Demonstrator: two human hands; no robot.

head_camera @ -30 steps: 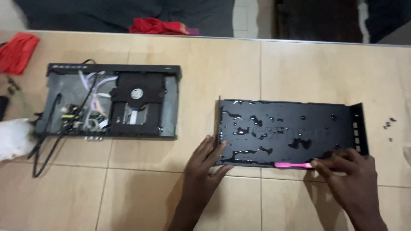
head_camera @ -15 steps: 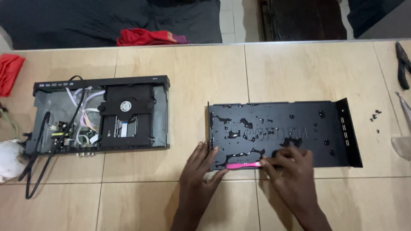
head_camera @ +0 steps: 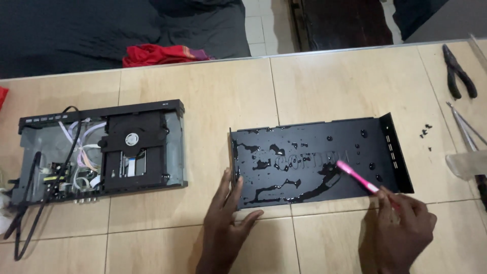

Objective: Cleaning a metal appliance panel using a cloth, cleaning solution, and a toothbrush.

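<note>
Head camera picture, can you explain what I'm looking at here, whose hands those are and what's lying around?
This is a view from a camera worn on a person's head, looking down at their own two bare hands over a tan tiled surface. The left hand steadies the edge of a wet black metal cover, lying flat. The right hand holds a pink brush, its tip on the cover. To the left sits an opened disc player with its wiring exposed. At the far right lie black pliers, and a few small dark screws sit nearer the cover. A red cloth lies beyond the surface.
</note>
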